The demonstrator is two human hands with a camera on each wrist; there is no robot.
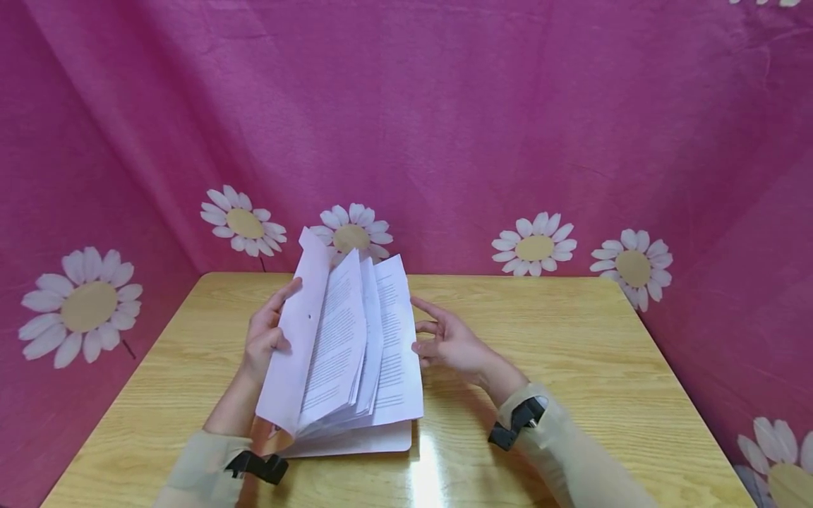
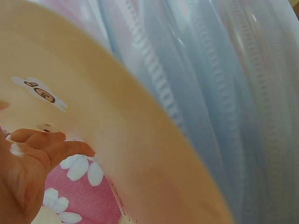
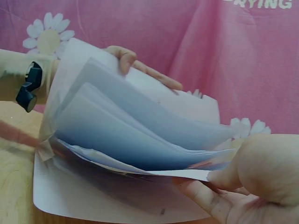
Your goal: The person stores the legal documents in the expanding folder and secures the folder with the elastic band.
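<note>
A document folder stands open and tilted over the table, its pale inner cover [image 1: 292, 360] leaning left. My left hand [image 1: 263, 342] grips that cover by its outer edge, thumb on the inner face. Printed pages [image 1: 336, 331] fan out inside, several curving upward. At the right edge of the pages, my right hand [image 1: 454, 346] pinches a sheet between thumb and fingers, as the right wrist view shows at the sheet edge [image 3: 191, 174]. The lower cover [image 1: 375, 441] lies beneath the pages. In the left wrist view the cover's peach outer face [image 2: 93, 88] carries a small cartoon, beside translucent ridged plastic [image 2: 215, 93].
The folder is over a light wooden table [image 1: 540, 423] with rounded far corners. Behind and at both sides hangs a pink cloth [image 1: 444, 127] printed with large white daisies. A black wrist camera [image 1: 517, 423] sits on the right sleeve, another [image 1: 257, 466] on the left.
</note>
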